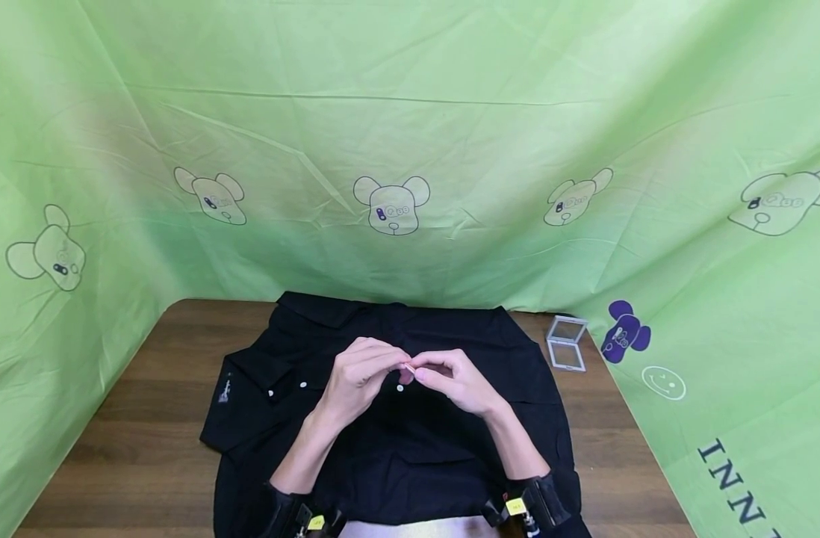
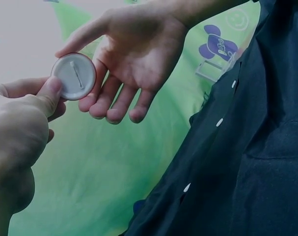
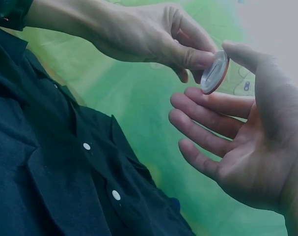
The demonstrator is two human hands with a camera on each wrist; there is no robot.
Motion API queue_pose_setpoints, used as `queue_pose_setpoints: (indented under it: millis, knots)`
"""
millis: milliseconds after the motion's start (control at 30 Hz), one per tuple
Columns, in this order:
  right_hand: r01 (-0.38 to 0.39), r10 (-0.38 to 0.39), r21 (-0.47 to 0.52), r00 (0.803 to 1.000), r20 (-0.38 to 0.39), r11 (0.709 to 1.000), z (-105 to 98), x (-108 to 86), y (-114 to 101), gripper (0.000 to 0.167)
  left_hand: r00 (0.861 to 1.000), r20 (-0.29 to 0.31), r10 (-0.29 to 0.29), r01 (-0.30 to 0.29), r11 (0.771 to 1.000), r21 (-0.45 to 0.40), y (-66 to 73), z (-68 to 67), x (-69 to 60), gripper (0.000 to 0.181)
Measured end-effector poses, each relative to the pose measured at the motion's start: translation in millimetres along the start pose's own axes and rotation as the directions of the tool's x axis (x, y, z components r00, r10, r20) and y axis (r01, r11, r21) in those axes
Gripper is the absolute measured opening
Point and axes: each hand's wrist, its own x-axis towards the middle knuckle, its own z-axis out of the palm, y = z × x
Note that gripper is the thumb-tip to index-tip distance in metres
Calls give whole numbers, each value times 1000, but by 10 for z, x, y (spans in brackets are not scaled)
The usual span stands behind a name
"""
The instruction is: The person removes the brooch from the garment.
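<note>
Above the shirt, a round pin badge [image 2: 70,81] is held up with its pale back and fastening pin showing in the left wrist view. My left hand [image 1: 363,373] pinches it at one side between thumb and fingers. The thumb and forefinger of my right hand [image 1: 460,381] grip its rim from the other side, while the remaining fingers stay loosely extended in the right wrist view. Beneath both hands a black short-sleeved shirt [image 1: 450,448] lies spread out, with white buttons [image 3: 116,195] down its front. The badge's front face is mostly hidden.
A small hinged clear case [image 1: 566,355] stands opened at the back right of the wooden table [image 1: 141,418]. A green cloth [image 1: 396,134] with printed bear heads hangs round the back and sides.
</note>
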Motion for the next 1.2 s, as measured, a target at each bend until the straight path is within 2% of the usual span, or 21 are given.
queue_pose_setpoints:
  millis: [200,333,433,567,633,733,800,933,1067,1200]
  knots:
    - [25,-25,-10,1000,5,1000,-8,6,-10,24,1000,22,-6,6,1000,16,-1,-12,-5,27]
    - [39,-39,-45,999,4,998,-33,8,-3,24,997,61,-48,45,998,35,6,-15,-14,28]
    - [21,-22,-84,1000,-11,996,-63,-4,9,23,990,110,-92,84,994,72,18,-14,-20,29]
    - [-25,18,-115,998,-61,993,-107,-35,15,24,968,184,-173,150,980,133,32,-17,-30,37]
    - [-40,27,-134,995,-100,990,-128,-57,19,24,949,220,-227,192,967,169,34,-23,-32,42]
    - [-54,11,-241,984,-178,969,-155,-93,49,21,912,270,-308,250,941,229,27,-34,-28,50]
    - [-73,-11,-348,973,-232,935,-164,-114,78,18,888,299,-348,275,925,262,16,-44,-25,55]
    - [-112,-73,-546,950,-304,830,-168,-143,156,19,840,356,-409,312,901,301,-14,-59,-36,63]
    - [-139,-126,-683,938,-323,717,-158,-173,230,28,794,406,-453,333,882,333,-53,-54,-83,70]
    - [-154,-164,-766,933,-321,624,-148,-207,282,35,757,447,-476,332,870,364,-105,-32,-162,75]
